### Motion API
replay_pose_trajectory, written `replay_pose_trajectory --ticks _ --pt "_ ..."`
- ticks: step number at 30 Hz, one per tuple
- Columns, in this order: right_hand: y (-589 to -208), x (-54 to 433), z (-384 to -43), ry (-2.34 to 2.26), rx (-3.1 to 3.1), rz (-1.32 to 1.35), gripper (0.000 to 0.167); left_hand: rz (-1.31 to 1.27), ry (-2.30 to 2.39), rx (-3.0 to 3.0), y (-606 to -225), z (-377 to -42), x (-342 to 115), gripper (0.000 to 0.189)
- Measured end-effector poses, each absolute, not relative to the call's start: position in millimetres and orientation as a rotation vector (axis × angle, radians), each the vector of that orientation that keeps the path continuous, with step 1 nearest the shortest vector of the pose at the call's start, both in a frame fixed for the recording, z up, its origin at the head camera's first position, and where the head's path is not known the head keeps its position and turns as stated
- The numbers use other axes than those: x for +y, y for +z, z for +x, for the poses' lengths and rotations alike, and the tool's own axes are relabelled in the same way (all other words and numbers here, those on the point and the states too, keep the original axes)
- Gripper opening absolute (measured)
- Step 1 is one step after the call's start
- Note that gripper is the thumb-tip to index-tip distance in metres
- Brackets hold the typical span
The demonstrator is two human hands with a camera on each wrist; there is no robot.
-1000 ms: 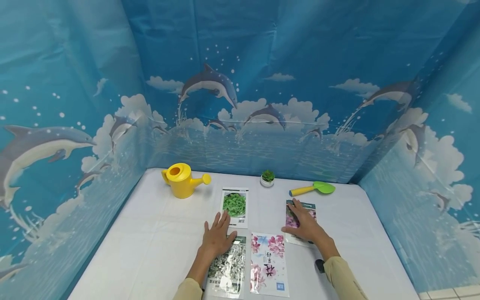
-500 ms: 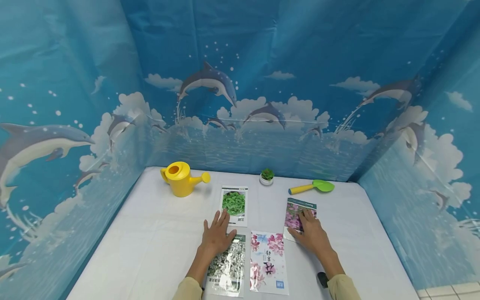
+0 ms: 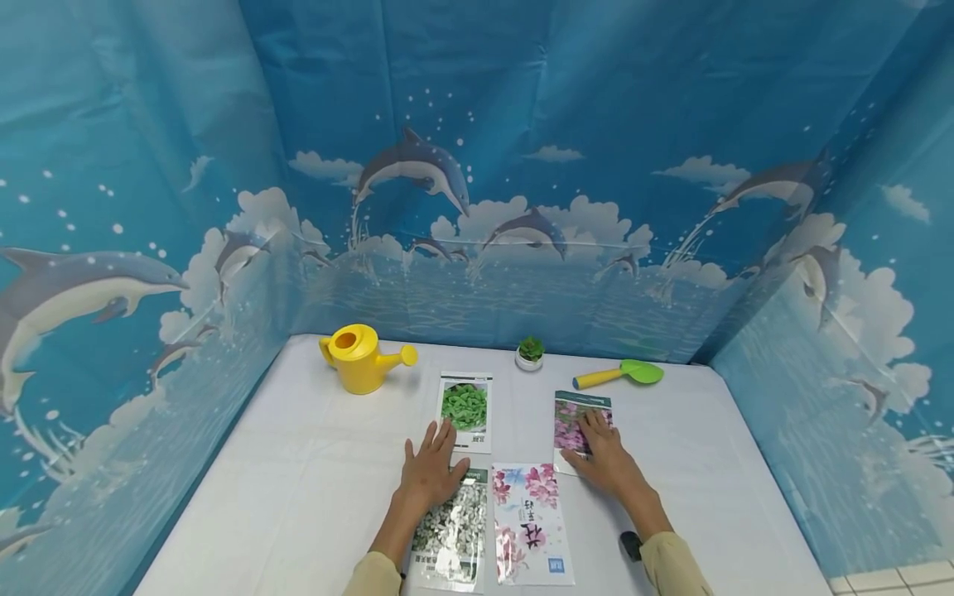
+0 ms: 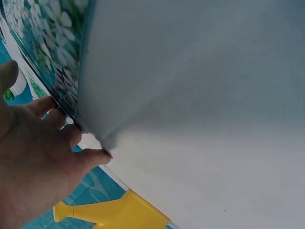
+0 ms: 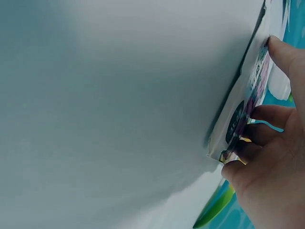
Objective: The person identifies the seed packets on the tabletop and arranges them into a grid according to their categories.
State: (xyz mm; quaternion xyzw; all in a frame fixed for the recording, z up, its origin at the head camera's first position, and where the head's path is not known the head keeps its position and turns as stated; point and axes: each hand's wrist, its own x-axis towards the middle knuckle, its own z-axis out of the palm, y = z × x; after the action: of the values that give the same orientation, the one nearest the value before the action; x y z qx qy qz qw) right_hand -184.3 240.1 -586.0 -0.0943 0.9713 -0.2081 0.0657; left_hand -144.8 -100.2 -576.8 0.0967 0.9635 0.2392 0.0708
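In the head view my left hand (image 3: 430, 478) lies palm down with fingers spread. Its fingertips touch the lower edge of a seed packet with green leaves (image 3: 465, 407), and its thumb lies over a white-flower seed packet (image 3: 456, 530). My right hand (image 3: 607, 459) rests its fingers on a purple-flower seed packet (image 3: 570, 426), its thumb on the packet's lower part. Between the hands, nearer the front, lies a pink-blossom packet (image 3: 531, 530). The right wrist view has the purple-flower packet (image 5: 255, 88) edge-on under the fingers; the palm is partly cut off.
A yellow watering can (image 3: 359, 360) stands at the back left of the white-covered table (image 3: 298, 497). Behind the packets are a small potted plant (image 3: 530, 354) and a toy trowel (image 3: 619, 374) with a green blade. Dolphin-print curtains (image 3: 477, 273) enclose the back and sides.
My right hand slid the purple-flower packet to the left, and it now lies straighter. The pink-blossom packet's upper end shifted slightly left. My left hand stayed in place.
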Motion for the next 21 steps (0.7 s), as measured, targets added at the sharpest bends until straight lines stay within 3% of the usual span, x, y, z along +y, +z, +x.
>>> replay_pose_trajectory --ticks 21 --pt "-588 225 -208 -0.694 2.875 -0.327 0.085 0.274 0.731 2.893 -577 -145 -98 0.068"
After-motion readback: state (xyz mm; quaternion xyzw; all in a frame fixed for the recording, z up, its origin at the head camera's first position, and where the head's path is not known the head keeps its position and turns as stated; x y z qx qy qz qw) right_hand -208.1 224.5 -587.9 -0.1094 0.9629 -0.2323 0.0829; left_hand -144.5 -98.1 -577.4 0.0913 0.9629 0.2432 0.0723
